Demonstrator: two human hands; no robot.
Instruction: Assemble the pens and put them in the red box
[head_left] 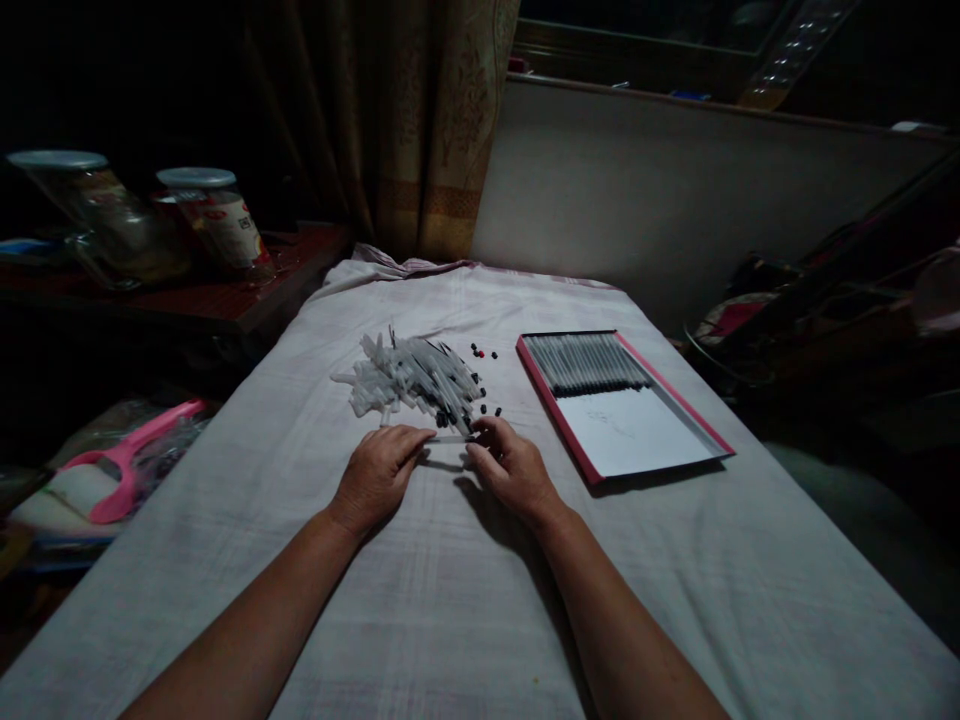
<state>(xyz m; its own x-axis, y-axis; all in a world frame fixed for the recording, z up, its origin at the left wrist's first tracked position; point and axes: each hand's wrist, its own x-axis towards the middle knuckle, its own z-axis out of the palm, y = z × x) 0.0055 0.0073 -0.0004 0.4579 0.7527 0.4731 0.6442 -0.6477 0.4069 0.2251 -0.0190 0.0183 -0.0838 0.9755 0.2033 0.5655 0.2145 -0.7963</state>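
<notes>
A pale plaid cloth spreads widest. Near its right edge lies a shallow red-sided box, black-tipped translucent tubes rowed along the far side, scribbles on its white floor illegible. Between box and left edge sits a heap of translucent plastic tubes. Beyond that edge, a clear lidded jar's red-and-white label is unreadable. Left hand and right hand, fingers nearly closed, pinch opposite ends of one slim translucent tube before the heap, beside small black caps.
</notes>
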